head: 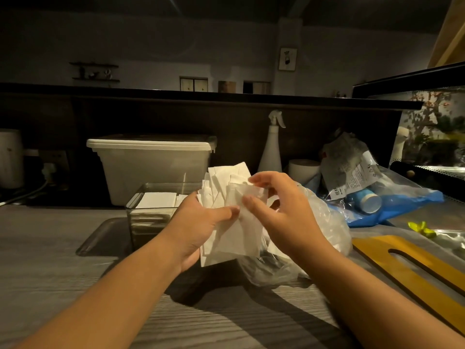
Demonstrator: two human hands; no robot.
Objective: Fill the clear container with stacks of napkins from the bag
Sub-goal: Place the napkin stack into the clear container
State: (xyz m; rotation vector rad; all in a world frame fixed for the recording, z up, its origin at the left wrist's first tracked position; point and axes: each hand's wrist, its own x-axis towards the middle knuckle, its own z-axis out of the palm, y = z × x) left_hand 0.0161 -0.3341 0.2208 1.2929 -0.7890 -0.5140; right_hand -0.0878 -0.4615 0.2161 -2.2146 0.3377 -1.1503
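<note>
The left hand point(198, 222) has its grip clamped on a fanned stack of napkins point(236, 238), thumb across the front. The right hand point(284, 210) pinches the loose upper sheets. The part-filled clear container point(136, 205) stands just beyond the left grip, and the bag point(324, 217) lies under the right. Risk: the uneven stack may splay, shedding sheets onto the tabletop point(50, 248). The bag's remaining contents are hard to make out.

Clear container point(147, 224) open on top; lidded tub point(156, 170) just behind.
</note>
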